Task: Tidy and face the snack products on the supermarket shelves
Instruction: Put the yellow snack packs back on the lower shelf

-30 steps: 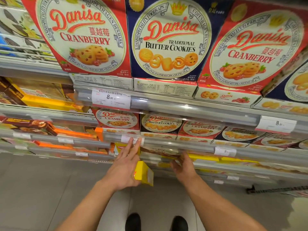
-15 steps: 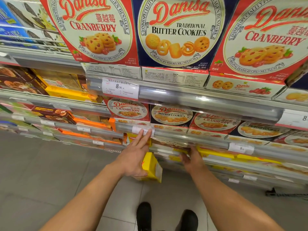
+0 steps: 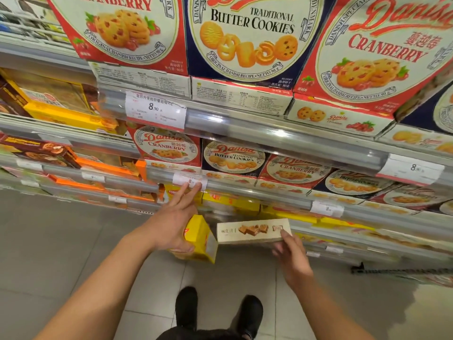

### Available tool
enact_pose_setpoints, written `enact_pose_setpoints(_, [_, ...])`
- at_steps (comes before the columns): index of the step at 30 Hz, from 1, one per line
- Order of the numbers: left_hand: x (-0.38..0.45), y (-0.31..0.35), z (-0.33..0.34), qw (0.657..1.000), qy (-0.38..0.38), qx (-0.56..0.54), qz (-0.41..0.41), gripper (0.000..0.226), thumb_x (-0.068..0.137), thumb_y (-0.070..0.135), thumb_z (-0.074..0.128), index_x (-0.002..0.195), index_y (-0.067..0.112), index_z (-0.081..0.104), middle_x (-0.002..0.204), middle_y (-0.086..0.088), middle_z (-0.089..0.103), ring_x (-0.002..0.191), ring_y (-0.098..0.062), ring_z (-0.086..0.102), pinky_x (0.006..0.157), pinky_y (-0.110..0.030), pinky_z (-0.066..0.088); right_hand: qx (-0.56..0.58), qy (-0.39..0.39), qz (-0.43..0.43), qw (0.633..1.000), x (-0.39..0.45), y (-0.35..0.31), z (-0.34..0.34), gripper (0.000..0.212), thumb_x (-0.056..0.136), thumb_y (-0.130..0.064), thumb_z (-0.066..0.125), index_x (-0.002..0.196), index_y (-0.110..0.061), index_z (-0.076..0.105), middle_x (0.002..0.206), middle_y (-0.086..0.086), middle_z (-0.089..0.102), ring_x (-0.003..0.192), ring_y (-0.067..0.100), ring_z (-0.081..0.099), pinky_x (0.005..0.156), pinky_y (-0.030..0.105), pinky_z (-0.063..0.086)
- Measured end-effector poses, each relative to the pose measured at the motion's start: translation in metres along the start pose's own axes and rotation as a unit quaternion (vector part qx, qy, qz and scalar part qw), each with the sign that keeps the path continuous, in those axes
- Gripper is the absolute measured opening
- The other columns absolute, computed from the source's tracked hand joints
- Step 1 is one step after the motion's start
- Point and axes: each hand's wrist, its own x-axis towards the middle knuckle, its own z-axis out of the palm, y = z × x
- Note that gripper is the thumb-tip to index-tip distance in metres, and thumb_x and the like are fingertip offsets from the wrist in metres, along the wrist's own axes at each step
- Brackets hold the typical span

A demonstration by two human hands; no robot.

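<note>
**Snack aisle, lower shelves: two boxes in hand**

Head view.

- Left hand [image 3: 171, 224]: fingers straight and slightly spread, tips pointing up toward a price tag [image 3: 190, 182] on the shelf rail. The thumb presses against the top face of a yellow box [image 3: 199, 239], which sits under the palm, tilted, out in front of the shelving above the floor.
- Right hand [image 3: 291, 256]: fingers and thumb pinch the right end of a long cream wafer box [image 3: 252, 230]. The box is held level, printed face toward the camera, just in front of a lower shelf; its left end lies just beside the yellow box. Whether the two touch cannot be told.
- Shelf above the hands: a row of yellow packs [image 3: 232, 202], partly blurred.
- Next shelf up: Danisa cranberry box [image 3: 169, 147] beside a Danisa butter cookies box [image 3: 234, 157], more of both to the right.
- Top shelf: large butter cookies box [image 3: 247, 35] between two cranberry boxes.
- Left bay: orange and brown biscuit boxes [image 3: 56, 153].
- Floor: grey tiles [image 3: 49, 241]; black shoes [image 3: 186, 307] at the bottom.
</note>
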Motion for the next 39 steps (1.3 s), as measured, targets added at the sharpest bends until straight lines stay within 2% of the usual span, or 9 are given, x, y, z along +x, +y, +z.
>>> enact_pose_setpoints(5, [-0.024, -0.006, 0.040, 0.990, 0.104, -0.084, -0.050, 0.083, 0.058, 0.078, 0.070, 0.130, 0.039, 0.054, 0.170, 0.007, 0.008, 0.157, -0.027, -0.010, 0.123, -0.057, 0.014, -0.035, -0.013, -0.006, 0.999, -0.010, -0.017, -0.025, 0.068, 0.060, -0.043, 0.094, 0.113, -0.010, 0.067, 0.102, 0.017, 0.072, 0.111, 0.039, 0.063, 0.097, 0.051, 0.051])
enact_pose_setpoints(8, [-0.036, -0.006, 0.069, 0.943, 0.154, -0.258, -0.139, 0.083, 0.058, 0.072, 0.081, 0.131, 0.042, 0.055, 0.147, 0.006, 0.051, 0.140, -0.027, 0.041, 0.113, -0.051, 0.039, -0.245, -0.053, -0.059, 0.966, -0.022, -0.029, -0.018, 0.066, 0.054, -0.049, 0.091, 0.111, -0.024, 0.071, 0.106, 0.003, 0.074, 0.107, 0.030, 0.067, 0.089, 0.042, 0.053])
enact_pose_setpoints(10, [-0.040, 0.001, 0.077, 0.861, 0.170, -0.442, -0.185, 0.074, 0.065, 0.050, 0.093, 0.129, 0.039, 0.057, 0.119, 0.012, 0.068, 0.115, -0.014, 0.063, 0.093, -0.036, 0.056, -0.484, -0.094, -0.107, 0.864, -0.024, -0.034, -0.009, 0.057, 0.067, -0.049, 0.083, 0.119, -0.039, 0.064, 0.118, -0.011, 0.066, 0.112, 0.015, 0.063, 0.097, 0.041, 0.052])
enact_pose_setpoints(12, [-0.041, 0.011, 0.078, 0.789, 0.173, -0.554, -0.199, 0.069, 0.068, 0.028, 0.091, 0.129, 0.033, 0.056, 0.114, 0.013, 0.072, 0.107, -0.012, 0.069, 0.081, -0.027, 0.060, -0.645, -0.145, -0.104, 0.743, -0.027, -0.036, 0.005, 0.078, 0.068, -0.060, 0.077, 0.139, -0.046, 0.049, 0.136, -0.014, 0.051, 0.125, 0.013, 0.052, 0.107, 0.035, 0.044])
enact_pose_setpoints(15, [-0.037, 0.023, 0.082, 0.747, 0.154, -0.619, -0.185, 0.066, 0.074, 0.014, 0.082, 0.132, 0.026, 0.054, 0.115, 0.009, 0.072, 0.107, -0.010, 0.069, 0.078, -0.022, 0.058, -0.713, -0.177, -0.071, 0.675, -0.027, -0.028, 0.023, 0.103, 0.066, -0.067, 0.069, 0.156, -0.046, 0.023, 0.154, -0.008, 0.036, 0.140, 0.020, 0.040, 0.113, 0.037, 0.038])
enact_pose_setpoints(23, [-0.015, 0.040, 0.086, 0.731, 0.133, -0.650, -0.159, 0.063, 0.087, 0.003, 0.076, 0.140, 0.022, 0.048, 0.126, 0.004, 0.070, 0.117, -0.014, 0.067, 0.087, -0.027, 0.058, -0.646, -0.146, -0.043, 0.748, -0.012, -0.034, 0.026, 0.093, 0.071, -0.053, 0.080, 0.150, -0.052, 0.030, 0.136, -0.008, 0.046, 0.123, 0.018, 0.052, 0.099, 0.036, 0.049])
enact_pose_setpoints(28, [-0.001, 0.041, 0.089, 0.770, 0.158, -0.588, -0.189, 0.070, 0.088, 0.020, 0.078, 0.147, 0.036, 0.045, 0.126, 0.013, 0.067, 0.116, 0.005, 0.060, 0.081, -0.018, 0.057, -0.646, -0.140, -0.047, 0.749, -0.010, -0.038, 0.019, 0.092, 0.075, -0.048, 0.079, 0.150, -0.055, 0.028, 0.131, -0.005, 0.046, 0.114, 0.016, 0.051, 0.093, 0.032, 0.047])
enact_pose_setpoints(32, [0.008, 0.038, 0.095, 0.793, 0.192, -0.539, -0.211, 0.078, 0.085, 0.044, 0.080, 0.151, 0.049, 0.038, 0.137, 0.015, 0.061, 0.126, 0.000, 0.057, 0.099, -0.033, 0.055, -0.636, -0.134, -0.036, 0.759, -0.010, -0.035, 0.017, 0.098, 0.068, -0.053, 0.080, 0.149, -0.058, 0.024, 0.125, -0.007, 0.049, 0.109, 0.014, 0.055, 0.086, 0.028, 0.049])
enact_pose_setpoints(39, [0.023, 0.037, 0.094, 0.768, 0.287, -0.506, -0.268, 0.064, 0.067, 0.075, 0.075, 0.114, 0.039, 0.051, 0.115, 0.020, 0.069, 0.109, 0.007, 0.062, 0.100, -0.045, 0.054, -0.615, -0.150, -0.083, 0.769, -0.013, -0.047, 0.043, 0.084, 0.063, -0.055, 0.074, 0.135, -0.064, 0.034, 0.120, -0.019, 0.056, 0.116, 0.014, 0.053, 0.096, 0.038, 0.049])
